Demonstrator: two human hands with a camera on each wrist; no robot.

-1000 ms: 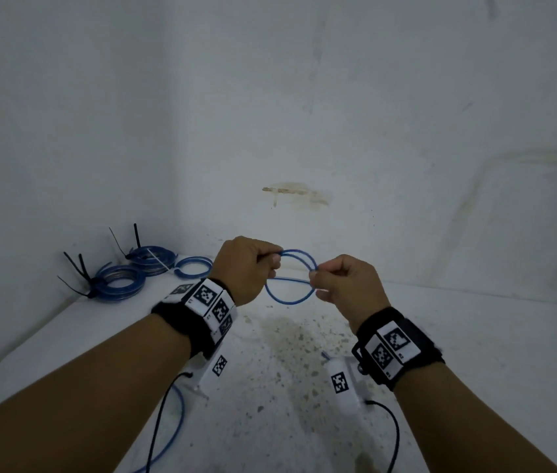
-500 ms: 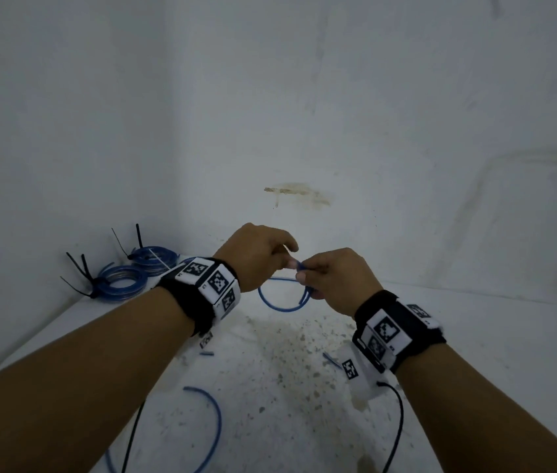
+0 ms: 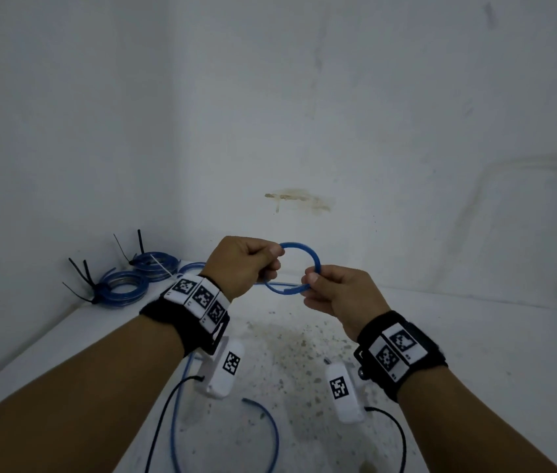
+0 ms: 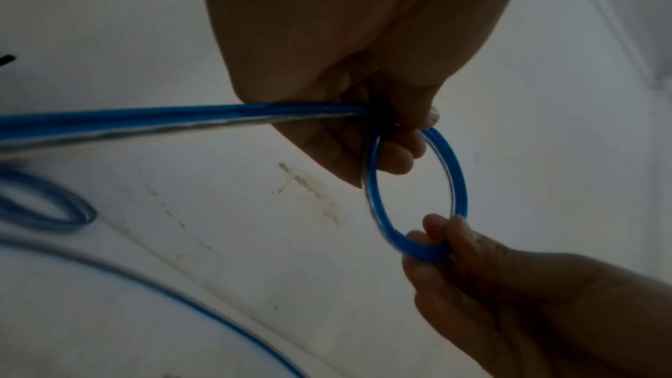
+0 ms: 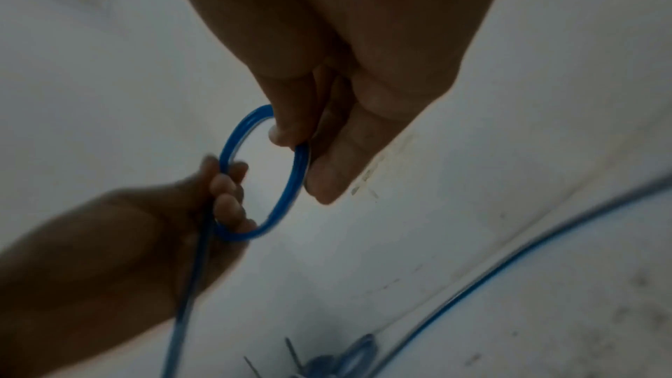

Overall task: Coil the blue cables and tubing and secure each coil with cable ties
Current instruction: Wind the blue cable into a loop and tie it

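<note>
Fingers of both hands pinch one tubing loop (image 3: 301, 268); two tied coils (image 3: 120, 288) behind

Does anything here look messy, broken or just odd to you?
Nothing looks broken. The wall has a brownish stain, and the table is speckled with dirt near the hands. Loose blue tubing sprawls uncoiled at the near edge, unlike the tied coils in the corner.

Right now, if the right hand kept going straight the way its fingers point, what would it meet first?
Probably the left hand: the right hand points leftward across the blue tubing loop both pinch. Depth is unclear.
</note>
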